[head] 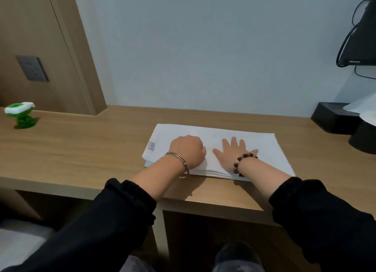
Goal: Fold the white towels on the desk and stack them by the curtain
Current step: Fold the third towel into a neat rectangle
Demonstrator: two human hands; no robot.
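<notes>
My right grip (236,151) spread flat on towel (205,132); left grip (187,149) curled on it, pinch unclear. Left of towel: green toy (20,115); right: black box (333,119).

The towel (254,143) is showing plain white, the bench (81,153) is showing pale wood grain, the sleeves (122,221) black, the little figure (22,115) green-and-white.
</notes>
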